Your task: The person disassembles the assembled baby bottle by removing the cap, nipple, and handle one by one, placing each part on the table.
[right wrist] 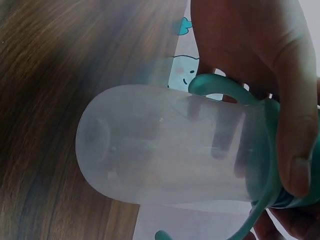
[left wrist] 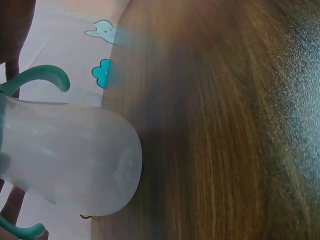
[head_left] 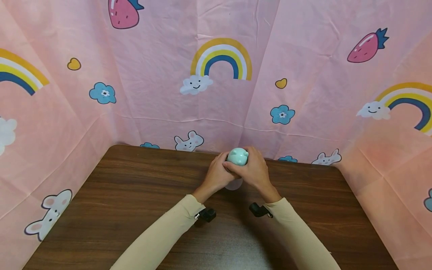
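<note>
Both hands are round a baby bottle near the back of the table. It has a rounded mint-green cap [head_left: 237, 156], a cloudy see-through body [right wrist: 165, 145] and two curved green handles [left wrist: 45, 75]. My left hand [head_left: 216, 173] grips it from the left, mostly out of sight in the left wrist view. From the other side my right hand [head_left: 258, 168] grips the top, its thumb [right wrist: 297, 150] lying across the green collar below the cap. Fingers show dimly through the clear body in the right wrist view. No contents are visible in the bottle.
A dark wood-grain table [head_left: 135, 195] lies under the hands. Pink cloth [head_left: 158, 75] printed with rainbows, strawberries and animals hangs close behind its back edge and along both sides. Black wrist-camera mounts [head_left: 207, 215] stick out inward at the cuffs.
</note>
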